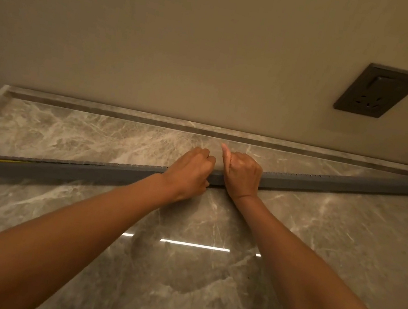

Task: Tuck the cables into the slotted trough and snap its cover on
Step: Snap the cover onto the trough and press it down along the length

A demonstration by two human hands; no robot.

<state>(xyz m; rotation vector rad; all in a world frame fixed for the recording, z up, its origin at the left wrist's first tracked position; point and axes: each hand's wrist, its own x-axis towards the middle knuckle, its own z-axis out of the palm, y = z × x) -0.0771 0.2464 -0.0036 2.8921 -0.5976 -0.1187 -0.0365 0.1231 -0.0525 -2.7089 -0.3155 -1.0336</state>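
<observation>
A long grey slotted trough [74, 170] lies diagonally across the marble counter [317, 239], from the left edge to the far right corner. A yellow cable [1, 161] runs along its top at the left end and shows again at the right end. My left hand [189, 169] and my right hand [244, 174] sit side by side at the trough's middle. Both have their fingers curled over its top and far side. My right thumb sticks up. Whether a cover lies under the hands I cannot tell.
A beige wall rises behind the counter, with a dark socket plate [380, 91] at the upper right. A raised stone ledge [150, 117] runs along the wall's foot. A bright strip of light reflects on the counter between my forearms.
</observation>
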